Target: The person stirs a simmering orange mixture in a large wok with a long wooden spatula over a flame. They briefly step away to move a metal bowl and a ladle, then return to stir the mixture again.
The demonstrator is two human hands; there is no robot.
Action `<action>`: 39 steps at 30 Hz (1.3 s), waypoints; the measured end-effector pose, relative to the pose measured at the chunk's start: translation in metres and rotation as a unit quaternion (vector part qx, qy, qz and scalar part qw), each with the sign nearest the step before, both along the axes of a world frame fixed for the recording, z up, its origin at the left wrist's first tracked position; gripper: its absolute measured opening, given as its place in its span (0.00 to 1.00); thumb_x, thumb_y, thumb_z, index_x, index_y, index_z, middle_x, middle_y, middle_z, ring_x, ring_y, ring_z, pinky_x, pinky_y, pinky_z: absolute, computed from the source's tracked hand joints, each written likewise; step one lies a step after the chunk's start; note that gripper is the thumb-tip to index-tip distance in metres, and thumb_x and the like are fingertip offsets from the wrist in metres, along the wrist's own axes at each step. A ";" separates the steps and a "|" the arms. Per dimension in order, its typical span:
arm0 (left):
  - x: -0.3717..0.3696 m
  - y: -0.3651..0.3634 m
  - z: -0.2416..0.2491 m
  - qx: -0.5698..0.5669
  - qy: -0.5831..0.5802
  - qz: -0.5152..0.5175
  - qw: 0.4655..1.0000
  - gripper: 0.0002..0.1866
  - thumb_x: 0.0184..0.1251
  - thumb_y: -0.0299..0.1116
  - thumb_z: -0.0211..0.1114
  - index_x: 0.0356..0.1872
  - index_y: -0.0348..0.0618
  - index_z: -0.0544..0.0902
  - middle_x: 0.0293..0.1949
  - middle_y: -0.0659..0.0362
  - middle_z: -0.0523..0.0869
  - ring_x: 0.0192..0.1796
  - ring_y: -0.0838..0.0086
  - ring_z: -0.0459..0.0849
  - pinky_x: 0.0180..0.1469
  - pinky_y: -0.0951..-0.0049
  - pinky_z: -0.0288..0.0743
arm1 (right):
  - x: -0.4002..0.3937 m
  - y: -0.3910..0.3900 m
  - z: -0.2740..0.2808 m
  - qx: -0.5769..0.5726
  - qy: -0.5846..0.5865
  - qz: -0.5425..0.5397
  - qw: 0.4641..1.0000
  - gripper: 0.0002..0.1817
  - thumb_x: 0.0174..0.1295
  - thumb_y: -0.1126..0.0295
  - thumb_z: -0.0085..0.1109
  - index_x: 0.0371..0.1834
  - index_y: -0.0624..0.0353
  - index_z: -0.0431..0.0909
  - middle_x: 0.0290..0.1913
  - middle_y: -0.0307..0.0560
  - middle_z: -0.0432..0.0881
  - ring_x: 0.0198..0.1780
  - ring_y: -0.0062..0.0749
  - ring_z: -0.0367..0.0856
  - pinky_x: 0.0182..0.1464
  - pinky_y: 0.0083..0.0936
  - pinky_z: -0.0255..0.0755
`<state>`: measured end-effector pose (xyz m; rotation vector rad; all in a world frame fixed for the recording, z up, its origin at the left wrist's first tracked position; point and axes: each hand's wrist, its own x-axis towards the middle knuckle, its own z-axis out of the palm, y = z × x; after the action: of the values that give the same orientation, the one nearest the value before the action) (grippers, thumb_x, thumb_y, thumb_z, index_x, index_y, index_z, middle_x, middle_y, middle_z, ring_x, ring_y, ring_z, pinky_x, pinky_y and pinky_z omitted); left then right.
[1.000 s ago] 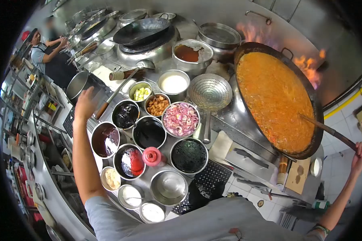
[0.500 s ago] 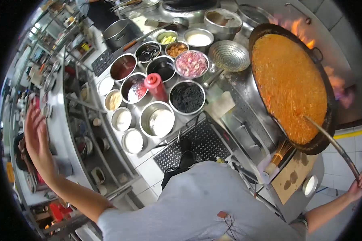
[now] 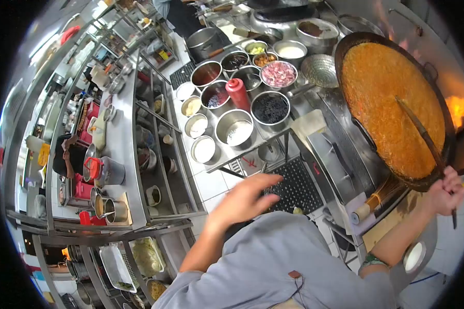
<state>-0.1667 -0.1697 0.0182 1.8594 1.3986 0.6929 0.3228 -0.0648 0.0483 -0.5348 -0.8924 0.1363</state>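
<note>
A long handle (image 3: 421, 130) is gripped in my right hand (image 3: 447, 191) at the lower right, its far end sunk in the orange bubbling sauce (image 3: 386, 98). The sauce fills a large dark wok (image 3: 346, 42). In front of my torso, my left hand (image 3: 246, 200) is empty, its fingers apart, above the floor beside a black perforated mat (image 3: 288, 186). A red squeeze bottle (image 3: 237, 95) stands among metal bowls beyond that hand, near a bowl of black food (image 3: 270, 108) and a bowl of chopped pink food (image 3: 279, 74).
Flames (image 3: 459, 110) rise beside the wok. A perforated ladle (image 3: 319, 71) lies left of it. A bamboo brush (image 3: 379, 200) sits by the stove's near edge. At left are a steel counter (image 3: 119, 108) with a red-lidded container (image 3: 111, 171) and another person (image 3: 64, 157).
My left hand has come from the far left to in front of my torso. My right hand has moved up and closer to the wok, the handle now steeper. The view has turned left.
</note>
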 end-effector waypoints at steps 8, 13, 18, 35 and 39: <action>0.039 -0.011 -0.040 0.050 0.026 -0.210 0.976 0.23 0.63 0.33 0.66 0.59 0.40 0.77 0.46 0.51 0.81 0.52 0.54 0.80 0.53 0.58 0.75 | -0.046 -0.001 -0.045 -0.047 -0.150 0.023 0.987 0.20 0.76 0.67 0.40 0.20 0.57 0.60 0.21 0.40 0.58 0.28 0.29 0.60 0.51 0.41 0.70; -0.046 -0.028 -0.052 0.061 0.098 -0.103 0.988 0.22 0.64 0.34 0.66 0.59 0.41 0.78 0.50 0.49 0.83 0.54 0.55 0.81 0.57 0.60 0.76 | -0.033 -0.024 -0.045 -0.084 -0.085 -0.042 0.992 0.22 0.77 0.66 0.40 0.20 0.57 0.60 0.21 0.39 0.58 0.28 0.29 0.62 0.53 0.40 0.70; -0.213 -0.081 -0.071 0.038 0.153 0.208 0.965 0.21 0.61 0.34 0.70 0.55 0.39 0.81 0.54 0.47 0.83 0.58 0.53 0.81 0.62 0.62 0.74 | -0.037 -0.042 -0.037 -0.116 -0.139 -0.064 0.981 0.22 0.78 0.66 0.41 0.20 0.57 0.61 0.21 0.40 0.61 0.28 0.28 0.63 0.50 0.38 0.71; -0.531 -0.348 -0.265 0.009 0.328 0.548 0.769 0.28 0.70 0.46 0.62 0.66 0.42 0.73 0.67 0.45 0.71 0.69 0.50 0.67 0.69 0.54 0.59 | -0.004 -0.076 0.186 -0.266 -0.074 -0.059 0.959 0.19 0.76 0.65 0.46 0.23 0.55 0.60 0.19 0.39 0.58 0.24 0.31 0.62 0.44 0.38 0.74; -0.523 -0.344 -0.273 0.050 0.352 0.575 0.737 0.26 0.72 0.48 0.59 0.66 0.47 0.74 0.67 0.49 0.71 0.69 0.53 0.68 0.69 0.54 0.59 | -0.003 -0.085 0.237 -0.286 -0.095 -0.072 0.951 0.21 0.77 0.64 0.44 0.22 0.54 0.57 0.19 0.39 0.57 0.22 0.30 0.60 0.40 0.37 0.72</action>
<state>-0.6898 -0.5134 -0.2545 1.1256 3.1388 0.5883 0.3201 -0.1501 0.2852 -1.1686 -0.9976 0.2160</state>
